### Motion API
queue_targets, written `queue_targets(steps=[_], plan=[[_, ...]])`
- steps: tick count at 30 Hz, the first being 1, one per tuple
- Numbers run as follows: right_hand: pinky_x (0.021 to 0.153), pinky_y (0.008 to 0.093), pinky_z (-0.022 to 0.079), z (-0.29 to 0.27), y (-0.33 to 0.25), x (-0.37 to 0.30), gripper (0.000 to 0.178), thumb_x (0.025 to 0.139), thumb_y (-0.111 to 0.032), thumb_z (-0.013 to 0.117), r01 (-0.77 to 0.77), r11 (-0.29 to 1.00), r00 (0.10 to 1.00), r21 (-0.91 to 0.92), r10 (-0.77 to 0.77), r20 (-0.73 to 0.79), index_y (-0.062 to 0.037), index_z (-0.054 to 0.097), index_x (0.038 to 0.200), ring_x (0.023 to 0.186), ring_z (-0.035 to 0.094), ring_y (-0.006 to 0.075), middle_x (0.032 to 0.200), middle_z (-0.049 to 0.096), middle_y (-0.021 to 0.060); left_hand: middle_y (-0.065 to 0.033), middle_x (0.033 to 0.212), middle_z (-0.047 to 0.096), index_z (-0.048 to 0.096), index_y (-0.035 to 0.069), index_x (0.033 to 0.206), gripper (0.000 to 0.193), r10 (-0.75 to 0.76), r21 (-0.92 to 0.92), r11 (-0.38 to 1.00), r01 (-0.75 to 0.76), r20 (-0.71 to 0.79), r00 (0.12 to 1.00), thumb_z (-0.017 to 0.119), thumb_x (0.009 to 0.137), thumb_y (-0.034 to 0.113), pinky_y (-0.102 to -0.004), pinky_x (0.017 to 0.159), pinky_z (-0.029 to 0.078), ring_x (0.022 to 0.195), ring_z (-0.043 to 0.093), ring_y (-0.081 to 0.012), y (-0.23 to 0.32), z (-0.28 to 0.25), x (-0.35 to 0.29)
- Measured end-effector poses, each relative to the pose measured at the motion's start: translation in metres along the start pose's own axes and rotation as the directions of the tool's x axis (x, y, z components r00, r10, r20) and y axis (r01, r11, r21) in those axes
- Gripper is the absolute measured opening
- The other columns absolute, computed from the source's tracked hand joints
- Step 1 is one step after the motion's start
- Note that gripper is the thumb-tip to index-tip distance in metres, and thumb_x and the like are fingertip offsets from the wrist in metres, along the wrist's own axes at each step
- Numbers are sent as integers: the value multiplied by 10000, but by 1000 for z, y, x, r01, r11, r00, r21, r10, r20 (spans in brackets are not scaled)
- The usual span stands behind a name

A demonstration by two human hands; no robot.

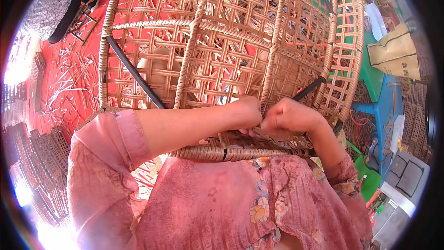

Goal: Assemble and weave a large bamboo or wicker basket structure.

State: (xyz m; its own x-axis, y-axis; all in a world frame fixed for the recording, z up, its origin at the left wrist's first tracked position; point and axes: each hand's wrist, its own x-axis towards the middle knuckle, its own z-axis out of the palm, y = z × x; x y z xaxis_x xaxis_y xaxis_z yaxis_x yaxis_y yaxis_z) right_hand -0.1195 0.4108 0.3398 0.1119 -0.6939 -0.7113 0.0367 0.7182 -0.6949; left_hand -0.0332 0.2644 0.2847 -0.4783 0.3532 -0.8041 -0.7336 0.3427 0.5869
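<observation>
A large panel of woven brown wicker [231, 41], with an open lattice and thick wrapped ribs, leans across my lap. Both hands meet over its lower middle, close to the wrapped bottom rim [240, 153]. My left hand [248, 112] is closed, its knuckles toward the lattice. Right beside it, my right hand [291, 118] is curled with its fingers bent down at the weave. Whatever the fingers pinch is hidden beneath them. A black strap [134, 71] runs diagonally over the left of the panel, and another black strap [309, 89] shows just past my right hand.
Loose wicker strips [76, 78] litter the red floor at left. Stacked woven pieces [44, 171] stand at lower left. A person sits at upper left [48, 7]. At right are a blue stool [391, 111], a tan bag [395, 53] and a green plastic item [367, 178].
</observation>
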Motion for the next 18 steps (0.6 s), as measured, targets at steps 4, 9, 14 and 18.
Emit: queue_targets(steps=[4,9,14,18], plan=[[487,244,468,-4,15,10,215,816,-211,662,-139,986,896,93,165,-411,3,655,796,553,589,100,683,636,49,-115,694,665,642,4,879,160,13,173,985,-11,-8,1000,535,808,100,-300,537,525,608,653,-160,5,-8,-15],[483,267,491,3,22,22,214,803,-198,657,-141,987,816,73,158,-556,13,637,776,586,626,125,683,634,66,-176,735,652,664,27,821,151,126,452,889,-67,-102,987,546,766,104,-387,644,517,696,655,-276,0,-5,-9],[500,255,487,10,32,31,150,755,-41,692,-99,968,833,228,206,-513,-7,586,856,632,635,127,752,657,67,-208,831,650,681,36,816,153,264,619,779,-103,-174,949,586,732,122,-426,742,494,837,638,-331,-4,-4,-12],[519,258,494,10,37,36,207,734,-11,701,-62,972,851,229,172,-496,-3,563,887,651,643,142,770,662,81,-193,851,659,688,34,832,162,277,724,687,-65,-177,944,617,713,118,-421,747,503,853,644,-338,6,-4,-24]])
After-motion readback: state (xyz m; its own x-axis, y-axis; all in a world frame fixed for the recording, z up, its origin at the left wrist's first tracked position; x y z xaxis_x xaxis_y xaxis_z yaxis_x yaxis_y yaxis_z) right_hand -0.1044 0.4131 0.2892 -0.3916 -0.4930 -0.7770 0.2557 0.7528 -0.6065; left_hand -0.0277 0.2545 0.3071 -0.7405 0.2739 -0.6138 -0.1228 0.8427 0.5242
